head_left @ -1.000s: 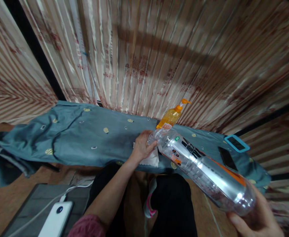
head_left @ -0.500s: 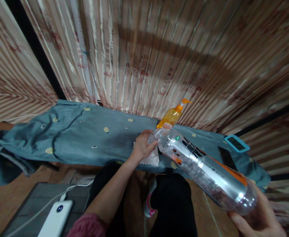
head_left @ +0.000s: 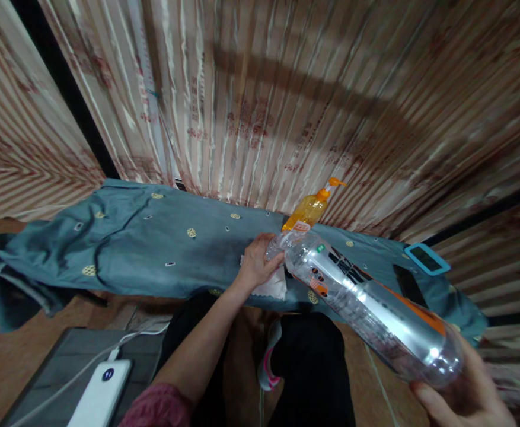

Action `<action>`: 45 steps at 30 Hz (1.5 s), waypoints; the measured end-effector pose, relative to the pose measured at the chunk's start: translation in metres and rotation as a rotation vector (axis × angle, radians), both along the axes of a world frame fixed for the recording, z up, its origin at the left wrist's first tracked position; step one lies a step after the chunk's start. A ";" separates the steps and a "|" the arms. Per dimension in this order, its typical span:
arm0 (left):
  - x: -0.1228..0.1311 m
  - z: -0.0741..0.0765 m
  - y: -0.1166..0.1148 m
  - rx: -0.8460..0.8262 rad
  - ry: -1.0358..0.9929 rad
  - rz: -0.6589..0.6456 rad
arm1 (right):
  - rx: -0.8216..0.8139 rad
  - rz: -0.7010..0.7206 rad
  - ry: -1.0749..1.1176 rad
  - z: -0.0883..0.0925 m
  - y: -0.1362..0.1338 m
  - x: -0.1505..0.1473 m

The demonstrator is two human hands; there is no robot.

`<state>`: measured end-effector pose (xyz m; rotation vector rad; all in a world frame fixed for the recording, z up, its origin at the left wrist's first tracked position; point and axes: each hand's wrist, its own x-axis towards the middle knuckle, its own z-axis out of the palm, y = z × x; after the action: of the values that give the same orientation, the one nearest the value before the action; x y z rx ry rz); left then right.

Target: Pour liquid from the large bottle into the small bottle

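Note:
A large clear plastic bottle (head_left: 370,302) with a silver, black and orange label lies slanted across the space in front of me. My left hand (head_left: 260,261) is closed around its narrow neck end. My right hand (head_left: 464,385) grips the wide base at the lower right; some of its fingers are hidden behind the bottle. Just beyond the neck stands a pump bottle (head_left: 308,210) of yellow-orange liquid with an orange pump top. Under my left hand a white tissue or cloth (head_left: 272,287) lies on the table.
A blue-green patterned cloth (head_left: 135,255) covers the long narrow table. On its right side are a dark flat phone-like object (head_left: 408,286) and a blue-framed device (head_left: 427,259). A white power bank (head_left: 102,394) with a cable lies at lower left. Striped curtains (head_left: 251,107) hang behind.

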<state>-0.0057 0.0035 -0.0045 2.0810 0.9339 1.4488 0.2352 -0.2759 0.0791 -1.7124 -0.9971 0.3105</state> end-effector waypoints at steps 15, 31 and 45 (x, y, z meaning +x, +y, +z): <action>-0.001 0.001 0.000 0.005 -0.001 -0.007 | 0.018 -0.074 0.002 0.011 0.004 -0.021; 0.000 0.002 0.000 0.026 -0.023 -0.027 | 0.018 0.021 -0.057 -0.001 -0.002 0.005; -0.001 0.003 -0.001 0.029 -0.026 -0.021 | 0.037 -0.014 -0.056 -0.001 -0.002 0.008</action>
<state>-0.0063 0.0022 -0.0019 2.0815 0.8832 1.4839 0.2434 -0.2784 0.0783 -1.7016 -1.0251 0.2343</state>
